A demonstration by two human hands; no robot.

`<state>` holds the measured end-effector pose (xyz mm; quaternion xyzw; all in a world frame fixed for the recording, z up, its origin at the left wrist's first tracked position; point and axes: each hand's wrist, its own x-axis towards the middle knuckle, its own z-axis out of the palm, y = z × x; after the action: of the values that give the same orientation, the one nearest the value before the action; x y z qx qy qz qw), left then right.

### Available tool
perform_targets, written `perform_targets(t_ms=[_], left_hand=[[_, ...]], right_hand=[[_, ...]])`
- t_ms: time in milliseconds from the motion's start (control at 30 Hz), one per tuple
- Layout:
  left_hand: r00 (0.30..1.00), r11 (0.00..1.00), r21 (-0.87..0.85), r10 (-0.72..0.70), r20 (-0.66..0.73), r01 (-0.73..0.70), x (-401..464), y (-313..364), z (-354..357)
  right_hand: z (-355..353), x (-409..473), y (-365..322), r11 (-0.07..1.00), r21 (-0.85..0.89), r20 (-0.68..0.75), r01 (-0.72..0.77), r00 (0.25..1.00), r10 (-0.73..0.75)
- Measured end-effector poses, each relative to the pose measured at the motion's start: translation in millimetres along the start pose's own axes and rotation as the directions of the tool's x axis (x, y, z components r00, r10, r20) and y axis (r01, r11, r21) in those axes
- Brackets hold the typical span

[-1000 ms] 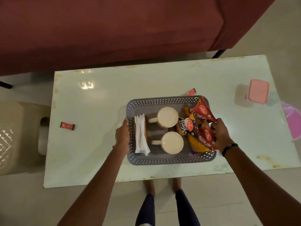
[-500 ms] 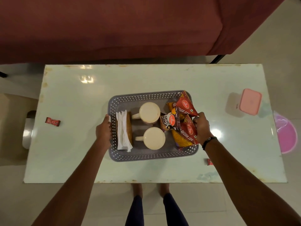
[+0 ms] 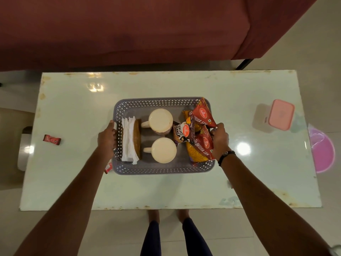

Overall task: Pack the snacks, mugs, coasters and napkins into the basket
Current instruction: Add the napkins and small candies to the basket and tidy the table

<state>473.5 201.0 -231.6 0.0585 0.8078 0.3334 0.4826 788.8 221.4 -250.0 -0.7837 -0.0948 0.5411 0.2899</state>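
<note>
Near the left edge of the tabletop (image 3: 73,108) lies a small red wrapper (image 3: 51,140). The left hand (image 3: 107,139) curls its grip over the left rim of the grey basket (image 3: 158,103), which sits mid-tabletop, closer to the near edge. Inside, from the left: white napkins (image 3: 128,141) lying on what look like brown coasters (image 3: 137,138), two cream mugs (image 3: 160,120) in the middle, then snack packets (image 3: 202,115) stacked at the right end. The right hand (image 3: 219,138) grips the basket's right rim, fingers pressed against the packets. A pink-lidded box (image 3: 280,114) stands near the right edge.
</note>
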Motion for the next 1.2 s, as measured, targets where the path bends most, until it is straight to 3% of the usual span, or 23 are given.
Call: perform_targets(t_ms=[233,333,400,500,667,867,933,1067,1200], left_hand=[[0.999,0.996,0.076,0.046,-0.006,-0.045,2.4,-4.1,-0.3],[0.989,0.974,0.207,0.117,-0.095,-0.095,2.7,-9.5,-1.7],[0.946,0.95,0.239,0.25,-0.208,-0.199,-5.2,-16.7,-0.8],[0.802,0.851,0.331,0.508,-0.315,-0.409,-30.4,-30.4,10.1],[0.648,0.65,0.411,0.743,-0.166,-0.639,-85.5,-38.0,61.8],[0.598,0.575,0.168,0.777,0.196,-0.801,-156.9,-38.2,151.7],[0.602,0.599,0.099,0.757,0.255,-0.795,-177.4,-42.9,188.8],[0.689,0.744,-0.05,0.639,0.342,-0.666,-210.8,-53.1,267.6],[0.785,0.858,-0.024,0.481,0.39,-0.514,-224.3,-72.2,326.9]], right_hand=[[-2.8,4.0,0.8,1.0,0.012,0.034,0.003,0.999,-0.004],[-9.7,5.3,3.1,0.999,-0.042,0.066,0.014,0.998,-0.012],[-17.7,4.2,6.8,0.994,-0.082,0.049,0.07,0.997,-0.066],[-39.5,-1.4,18.0,0.968,-0.104,-0.041,0.229,0.971,-0.234],[-95.1,-10.3,19.0,0.866,-0.233,-0.127,0.443,0.869,-0.479],[-144.5,24.4,-17.1,0.631,-0.538,-0.225,0.559,0.625,-0.747],[-154.4,46.1,-27.4,0.582,-0.622,-0.226,0.524,0.591,-0.774],[-164.0,86.5,-49.9,0.615,-0.642,-0.145,0.458,0.715,-0.684],[-170.7,123.1,-66.0,0.542,-0.691,-0.029,0.478,0.731,-0.682]])
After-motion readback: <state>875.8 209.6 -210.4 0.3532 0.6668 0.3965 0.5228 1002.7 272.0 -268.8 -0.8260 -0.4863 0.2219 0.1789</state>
